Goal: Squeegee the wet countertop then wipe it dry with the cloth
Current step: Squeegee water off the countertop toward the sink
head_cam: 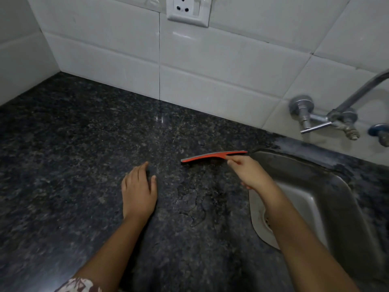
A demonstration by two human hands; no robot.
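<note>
A dark speckled granite countertop [84, 154] fills most of the view. My right hand [246, 171] grips the handle of a red squeegee [208, 156], whose blade lies across the counter just left of the sink's back corner. A thin film of water [193, 205] with ragged edges lies on the stone in front of the blade. My left hand [139, 190] rests flat on the counter, fingers straight, to the left of the wet patch. No cloth is in view.
A steel sink [328, 199] with a drain is sunk into the counter on the right. A wall tap [328, 116] juts out above it. White tiled walls [231, 66] with a socket [187, 9] bound the back and left.
</note>
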